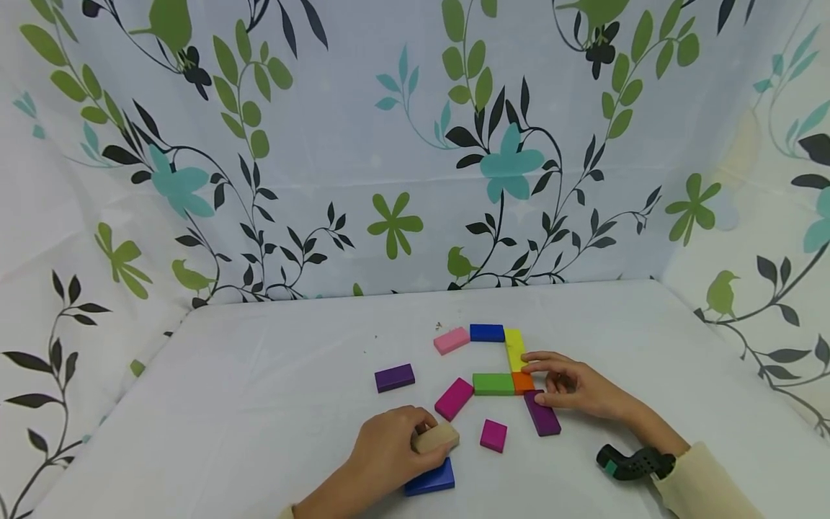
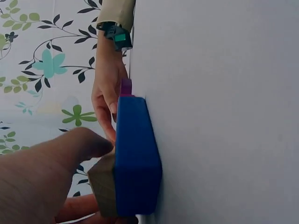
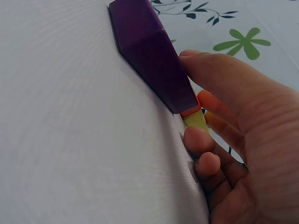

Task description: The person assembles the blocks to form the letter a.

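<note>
My left hand (image 1: pixel 389 447) grips a plain wooden block (image 1: pixel 438 437) between thumb and fingers. Directly below it lies a blue block (image 1: pixel 433 478); in the left wrist view the wooden block (image 2: pixel 103 184) meets the face of that blue block (image 2: pixel 135 154). On the other side, my right hand (image 1: pixel 580 386) has its thumb on the end of a purple block (image 1: pixel 543 415), and its forefinger reaches the yellow block (image 1: pixel 514 346). Between those two sits an orange block (image 1: pixel 522 383), touching a green block (image 1: pixel 493 384). The right hand's lower fingers are loosely bent.
A second blue block (image 1: pixel 487 332) joins the yellow one at the back, with a pink block (image 1: pixel 452 340) beside it. Two magenta blocks, a longer one (image 1: pixel 454 398) and a shorter one (image 1: pixel 493 435), lie in the middle. Another purple block (image 1: pixel 395 378) lies left on the white table (image 1: pixel 259 404).
</note>
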`<state>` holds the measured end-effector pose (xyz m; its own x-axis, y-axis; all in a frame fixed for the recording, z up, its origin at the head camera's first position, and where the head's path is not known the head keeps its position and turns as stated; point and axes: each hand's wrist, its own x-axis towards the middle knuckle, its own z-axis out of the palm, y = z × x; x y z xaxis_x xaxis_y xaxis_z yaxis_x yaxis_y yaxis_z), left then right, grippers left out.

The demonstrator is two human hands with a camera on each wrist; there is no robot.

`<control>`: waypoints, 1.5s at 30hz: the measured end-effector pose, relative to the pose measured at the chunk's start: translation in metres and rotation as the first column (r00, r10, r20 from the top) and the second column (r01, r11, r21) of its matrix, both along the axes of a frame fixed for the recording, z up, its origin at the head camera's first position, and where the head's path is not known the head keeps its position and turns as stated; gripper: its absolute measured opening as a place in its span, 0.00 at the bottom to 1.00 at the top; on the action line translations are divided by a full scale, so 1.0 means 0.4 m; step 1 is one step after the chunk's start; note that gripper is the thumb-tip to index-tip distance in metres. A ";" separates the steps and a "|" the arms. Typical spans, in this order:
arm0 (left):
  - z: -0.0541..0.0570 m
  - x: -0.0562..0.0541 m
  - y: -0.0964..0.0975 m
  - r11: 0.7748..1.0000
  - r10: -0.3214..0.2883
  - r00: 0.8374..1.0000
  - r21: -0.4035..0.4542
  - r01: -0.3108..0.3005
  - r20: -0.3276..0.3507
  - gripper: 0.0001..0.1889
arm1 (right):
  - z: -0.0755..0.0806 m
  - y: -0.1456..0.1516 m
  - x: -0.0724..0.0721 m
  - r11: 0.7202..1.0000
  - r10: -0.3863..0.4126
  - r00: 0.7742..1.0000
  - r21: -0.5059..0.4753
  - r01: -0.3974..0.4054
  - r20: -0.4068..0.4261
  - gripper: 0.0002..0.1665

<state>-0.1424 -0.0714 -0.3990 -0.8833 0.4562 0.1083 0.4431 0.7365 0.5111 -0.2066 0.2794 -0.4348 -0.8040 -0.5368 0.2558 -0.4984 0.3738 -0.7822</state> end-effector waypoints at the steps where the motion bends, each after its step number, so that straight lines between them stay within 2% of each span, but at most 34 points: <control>1: 0.003 -0.001 -0.003 1.000 -0.007 1.000 -0.006 0.007 0.019 0.18 | 0.001 0.000 0.000 1.000 0.008 1.000 -0.005 -0.008 -0.003 0.23; 7: 0.020 -0.005 -0.012 0.999 -0.019 0.994 -0.025 0.022 0.112 0.17 | 0.007 -0.002 0.004 0.999 0.033 0.999 -0.019 -0.034 -0.026 0.23; 10: 0.022 -0.006 -0.013 1.000 -0.010 0.994 -0.027 0.013 0.107 0.18 | 0.008 -0.001 0.003 0.999 0.032 0.999 -0.018 -0.033 -0.037 0.23; 13: 0.018 -0.005 -0.014 0.999 -0.005 0.997 -0.032 0.008 0.073 0.18 | 0.008 -0.001 0.002 1.000 0.026 0.999 -0.014 -0.027 -0.028 0.23; 18: 0.015 -0.005 -0.015 0.999 -0.020 0.999 -0.031 0.021 0.045 0.19 | 0.007 -0.002 0.002 1.000 0.013 1.000 -0.008 -0.014 -0.013 0.23; 25: 0.024 -0.003 -0.018 0.997 -0.060 0.995 -0.048 0.064 0.085 0.20 | 0.009 -0.003 0.003 1.000 0.011 1.000 -0.004 -0.011 -0.019 0.23; 29: 0.029 -0.008 -0.024 0.994 -0.102 0.987 -0.031 0.107 0.126 0.22 | 0.011 -0.004 0.005 1.000 0.010 1.000 -0.006 -0.010 -0.020 0.23; 33: 0.029 -0.021 -0.044 0.979 -0.202 0.965 0.000 0.205 0.169 0.24 | 0.011 -0.004 0.004 1.000 0.011 1.000 -0.009 -0.011 -0.020 0.23; 37: 0.026 -0.037 -0.068 0.943 -0.330 0.921 0.039 0.330 0.205 0.24 | 0.010 -0.002 0.003 1.000 0.013 1.000 -0.017 -0.014 -0.012 0.23; 39: 0.023 -0.044 -0.077 0.926 -0.378 0.900 0.063 0.373 0.217 0.25 | 0.009 -0.001 0.001 1.000 0.012 1.000 -0.020 -0.012 -0.003 0.23; 42: 0.016 -0.052 -0.085 0.902 -0.433 0.879 0.094 0.422 0.203 0.27 | 0.003 0.002 -0.003 1.000 0.008 1.000 -0.015 -0.008 0.000 0.23; 45: 0.009 -0.058 -0.088 0.886 -0.463 0.871 0.096 0.453 0.165 0.26 | 0.000 0.003 -0.004 1.000 0.003 1.000 -0.006 -0.003 0.001 0.23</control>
<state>-0.1657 -0.1065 -0.3953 -0.5828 0.8126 0.0038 0.6222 0.4432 0.6454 -0.2082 0.2804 -0.4350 -0.8028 -0.5374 0.2584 -0.4986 0.3673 -0.7851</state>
